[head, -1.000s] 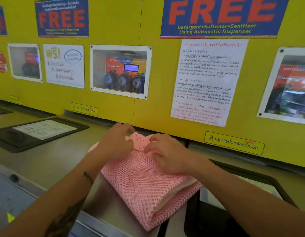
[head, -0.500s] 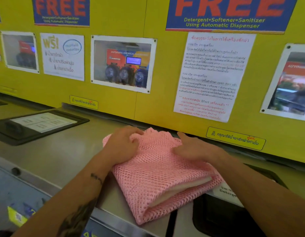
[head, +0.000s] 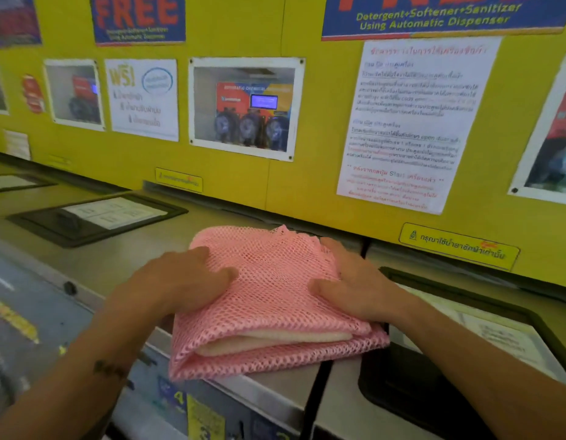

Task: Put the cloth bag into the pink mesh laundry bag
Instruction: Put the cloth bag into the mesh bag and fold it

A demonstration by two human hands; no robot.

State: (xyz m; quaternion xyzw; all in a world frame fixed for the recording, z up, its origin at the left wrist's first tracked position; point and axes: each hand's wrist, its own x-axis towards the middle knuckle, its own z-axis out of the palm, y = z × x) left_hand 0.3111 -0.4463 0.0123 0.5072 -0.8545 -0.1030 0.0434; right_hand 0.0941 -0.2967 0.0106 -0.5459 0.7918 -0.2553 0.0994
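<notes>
Steel machine top (head: 85, 265) carries the pink mesh laundry bag (head: 269, 296); the cloth bag (head: 275, 341) (cream, folded) lies inside. Left hand (head: 177, 281) and right hand (head: 354, 287) press flat, fingers spread.

pink mesh laundry bag (head: 269, 293), seemingly matt

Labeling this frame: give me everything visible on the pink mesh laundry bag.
The pink mesh laundry bag is open-weave netting, soft, folded flat on the steel machine top, near edge overhanging the front. A cream cloth bag shows inside through the mesh. The left hand and right hand lie flat on top, one each side.
</notes>
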